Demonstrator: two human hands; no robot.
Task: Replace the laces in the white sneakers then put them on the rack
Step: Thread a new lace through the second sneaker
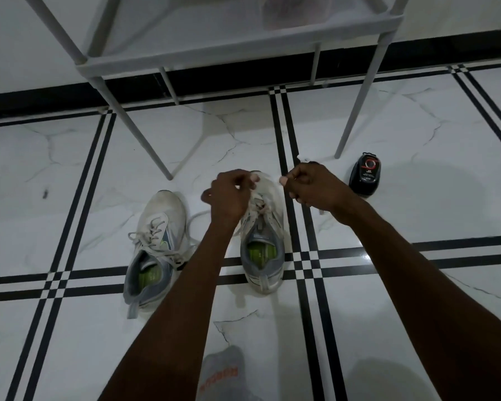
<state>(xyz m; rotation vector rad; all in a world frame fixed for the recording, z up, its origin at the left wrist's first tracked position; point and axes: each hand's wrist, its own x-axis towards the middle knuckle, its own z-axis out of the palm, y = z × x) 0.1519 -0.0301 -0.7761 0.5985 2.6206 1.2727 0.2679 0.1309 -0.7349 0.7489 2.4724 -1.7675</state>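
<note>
Head view: I see two white sneakers on the tiled floor (70, 183), toes pointing to 12 o'clock. The right sneaker (263, 256) sits just below frame centre, its heel on a crossing of black floor stripes. The left sneaker (154, 250) lies at about 9 o'clock from it, a little apart, with its lace (152, 235) threaded and its loose ends trailing toward the right sneaker.

Both my forearms reach in from 6 o'clock. My left hand (229, 195) hovers over the front of the right sneaker, fingers curled and fingertips pinched together on what looks like a white lace end; the strand itself is blurred, so I cannot tell exactly how it runs. My right hand (310, 186) is at 3 o'clock from the left hand, just beside the sneaker's toe, fingers curled tight with thumb against forefinger, seemingly pinching the other lace end, though that end is hard to make out. The lace (258, 206) on this sneaker is bunched loosely over the upper eyelets between my hands.

The rack (237, 50) stands at 12 o'clock, grey, its legs planted on the floor beyond the sneakers; neither sneaker is on it. A small black can (364, 175) with a red ring on its top stands at 2 o'clock, near the rack's right front leg. A grey sock (223, 371) with orange lettering shows at 6 o'clock.
</note>
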